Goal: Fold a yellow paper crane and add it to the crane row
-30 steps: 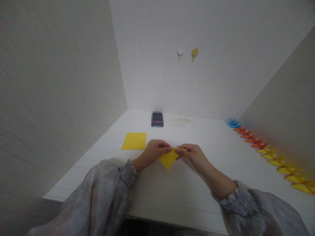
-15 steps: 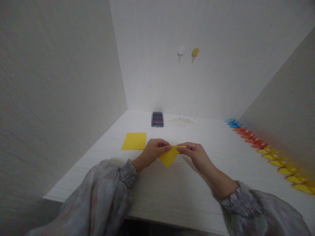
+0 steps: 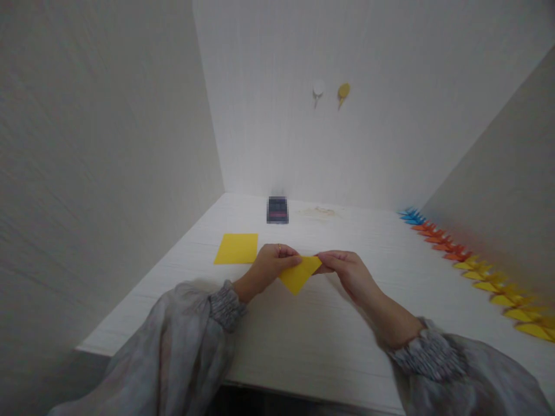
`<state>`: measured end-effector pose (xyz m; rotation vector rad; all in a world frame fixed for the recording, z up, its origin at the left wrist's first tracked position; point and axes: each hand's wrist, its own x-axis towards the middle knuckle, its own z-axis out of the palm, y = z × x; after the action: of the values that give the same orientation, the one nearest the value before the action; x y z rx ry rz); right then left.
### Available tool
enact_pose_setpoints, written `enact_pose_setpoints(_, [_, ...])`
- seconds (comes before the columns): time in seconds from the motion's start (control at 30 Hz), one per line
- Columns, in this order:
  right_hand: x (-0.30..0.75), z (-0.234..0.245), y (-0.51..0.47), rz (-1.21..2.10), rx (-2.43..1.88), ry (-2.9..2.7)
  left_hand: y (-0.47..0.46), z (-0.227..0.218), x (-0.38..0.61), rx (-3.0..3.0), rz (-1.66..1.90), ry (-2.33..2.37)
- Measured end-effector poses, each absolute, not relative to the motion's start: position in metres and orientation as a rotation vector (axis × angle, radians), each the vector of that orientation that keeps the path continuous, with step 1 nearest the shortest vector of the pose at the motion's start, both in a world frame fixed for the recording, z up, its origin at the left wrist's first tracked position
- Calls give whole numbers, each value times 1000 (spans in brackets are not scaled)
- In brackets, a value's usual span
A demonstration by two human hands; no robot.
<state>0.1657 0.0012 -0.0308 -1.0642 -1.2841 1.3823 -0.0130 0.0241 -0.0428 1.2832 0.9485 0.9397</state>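
Between my two hands, above the white table, is a piece of yellow origami paper (image 3: pixel 299 275) folded into a triangle with its point toward me. My left hand (image 3: pixel 272 264) pinches its left part between thumb and fingers; a ring shows on one finger. At the paper's right corner, my right hand (image 3: pixel 344 267) is closed with thumb and fingertips on the edge. A flat yellow paper square (image 3: pixel 236 248) lies on the table just left of my left hand.
Folded paper cranes in blue (image 3: pixel 411 216), orange-red (image 3: pixel 442 240) and yellow (image 3: pixel 498 289) line the table's right side. A dark blurred box (image 3: pixel 277 210) stands near the back wall, which bears a white hook (image 3: pixel 318 88) and a gold hook (image 3: pixel 344 91).
My right thumb and fingers have shifted slightly right and up along the paper, so its right corner now shows in front of the fingers. My left hand stays in place.
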Motion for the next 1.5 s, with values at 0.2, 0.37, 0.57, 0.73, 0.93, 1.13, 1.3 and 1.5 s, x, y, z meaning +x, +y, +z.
enact_pose_setpoints(0.2, [185, -27, 9, 1280, -1074, -1209, 25, -39, -13, 1238, 982, 992])
enact_pose_setpoints(0.37, [176, -34, 9, 1286, -1066, -1298, 23, -40, -12, 1262, 960, 966])
enact_pose_setpoints(0.57, [155, -47, 5, 1205, -1203, -1439, 20, -45, -11, 1402, 896, 955])
enact_pose_setpoints(0.73, [154, -45, 3, 1136, -1262, -1472, 21, -50, -11, 1436, 856, 971])
enact_pose_setpoints(0.93, [154, -40, 1, 1123, -1258, -1542, 22, -53, -11, 1373, 843, 911])
enact_pose_setpoints(1.13, [163, -36, 2, 1225, -1169, -1414, 19, -41, -11, 1140, 883, 906])
enact_pose_setpoints(1.3, [169, -31, 4, 1266, -1142, -1409, 18, -36, -9, 1087, 906, 921])
enact_pose_setpoints(1.5, [200, -33, 16, 1222, -1129, -1333, 25, -38, -14, 1058, 1006, 981])
